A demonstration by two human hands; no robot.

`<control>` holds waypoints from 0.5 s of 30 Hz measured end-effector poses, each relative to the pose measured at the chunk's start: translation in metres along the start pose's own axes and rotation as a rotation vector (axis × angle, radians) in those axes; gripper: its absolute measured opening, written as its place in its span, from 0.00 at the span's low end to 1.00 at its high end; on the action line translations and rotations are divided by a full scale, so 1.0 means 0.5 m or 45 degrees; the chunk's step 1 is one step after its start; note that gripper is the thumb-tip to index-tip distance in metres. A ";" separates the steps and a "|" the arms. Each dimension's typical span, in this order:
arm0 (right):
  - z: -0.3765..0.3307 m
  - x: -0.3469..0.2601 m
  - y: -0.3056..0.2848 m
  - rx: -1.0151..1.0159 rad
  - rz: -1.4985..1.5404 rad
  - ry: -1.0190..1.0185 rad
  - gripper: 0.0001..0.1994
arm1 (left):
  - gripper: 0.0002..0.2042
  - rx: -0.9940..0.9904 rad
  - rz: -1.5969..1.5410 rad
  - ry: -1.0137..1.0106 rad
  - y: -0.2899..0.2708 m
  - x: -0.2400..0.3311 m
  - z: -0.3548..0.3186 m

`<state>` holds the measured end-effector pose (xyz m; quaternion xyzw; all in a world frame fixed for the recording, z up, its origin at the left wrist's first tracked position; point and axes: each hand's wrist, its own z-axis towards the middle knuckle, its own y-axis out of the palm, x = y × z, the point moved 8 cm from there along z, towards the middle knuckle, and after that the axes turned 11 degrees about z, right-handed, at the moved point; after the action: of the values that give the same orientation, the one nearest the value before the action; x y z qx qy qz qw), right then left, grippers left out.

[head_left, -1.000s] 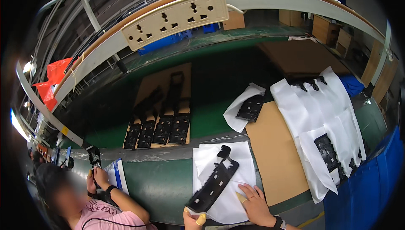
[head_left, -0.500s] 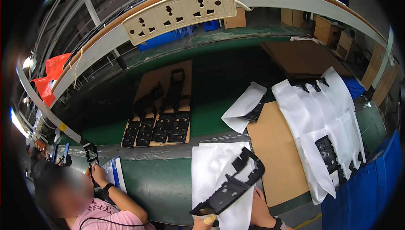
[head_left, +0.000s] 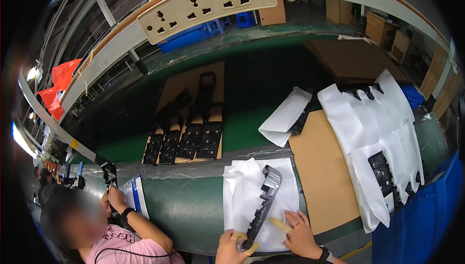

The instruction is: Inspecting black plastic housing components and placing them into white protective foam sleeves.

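My left hand grips the near end of a long black plastic part, which stands on its edge and reaches away from me. Under the part lies a white foam bag on the table's near edge. My right hand rests flat on this bag just right of the part, with yellow finger cots on some fingertips.
A brown cardboard sheet lies right of the bag, with several bagged black parts beyond it. Another white bag sits on the green conveyor belt. Black parts on cardboard lie further left. A co-worker sits at lower left.
The black part was lifted and tilted half a second ago; it now stands on its edge over the white bag. My right hand has come back onto the bag.
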<state>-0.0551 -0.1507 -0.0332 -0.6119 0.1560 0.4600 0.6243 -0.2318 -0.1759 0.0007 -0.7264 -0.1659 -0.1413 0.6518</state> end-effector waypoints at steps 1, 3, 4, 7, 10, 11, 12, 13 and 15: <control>0.002 -0.002 0.005 -0.043 -0.102 -0.017 0.28 | 0.15 0.139 0.248 0.115 -0.023 0.026 -0.001; 0.004 -0.007 0.000 -0.047 -0.088 0.015 0.28 | 0.22 0.302 0.286 0.142 -0.059 0.054 -0.010; 0.002 -0.008 0.001 -0.062 -0.064 0.045 0.28 | 0.30 0.460 0.326 0.153 -0.086 0.069 -0.019; 0.003 -0.011 0.004 -0.068 -0.082 0.036 0.28 | 0.30 0.418 0.379 0.256 -0.088 0.088 0.004; 0.003 -0.021 -0.001 -0.069 -0.067 0.008 0.28 | 0.13 0.237 0.064 0.255 -0.068 0.095 0.068; 0.004 -0.021 -0.005 -0.062 -0.033 0.004 0.29 | 0.13 0.098 0.082 0.043 -0.054 0.067 0.079; 0.002 -0.017 -0.005 -0.060 -0.032 0.003 0.29 | 0.13 -0.041 0.102 -0.172 -0.044 0.039 0.082; -0.002 -0.013 -0.003 -0.057 -0.020 0.007 0.29 | 0.15 0.000 -0.003 -0.112 -0.047 0.026 0.090; 0.001 -0.016 -0.006 -0.061 0.024 -0.018 0.29 | 0.15 0.050 -0.606 -0.021 -0.033 -0.023 0.087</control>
<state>-0.0571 -0.1528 -0.0251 -0.6219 0.1460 0.4737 0.6062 -0.2497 -0.1316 0.0058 -0.6551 -0.3406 -0.2817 0.6128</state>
